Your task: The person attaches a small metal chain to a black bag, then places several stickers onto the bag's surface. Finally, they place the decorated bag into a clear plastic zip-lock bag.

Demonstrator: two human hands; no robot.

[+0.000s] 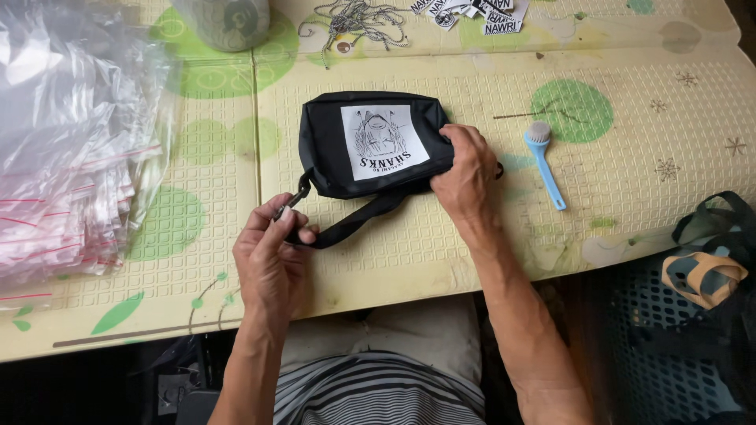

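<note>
A small black fabric pouch [327, 145] with a white printed patch lies on a pale patterned mat [472, 86]. My left hand [272, 256] pinches the metal clasp at the end of the pouch's black strap [358, 220], just below the pouch's left corner. My right hand [466, 175] grips the pouch's right end, fingers over its top edge. The strap runs under the pouch between my two hands.
A pile of clear zip bags [71, 134] fills the left side. A light blue brush [543, 161] lies right of the pouch. Metal chains [354, 24], printed labels [480, 14] and a grey cylinder [224, 22] sit at the far edge. A basket with black items [701, 315] stands at lower right.
</note>
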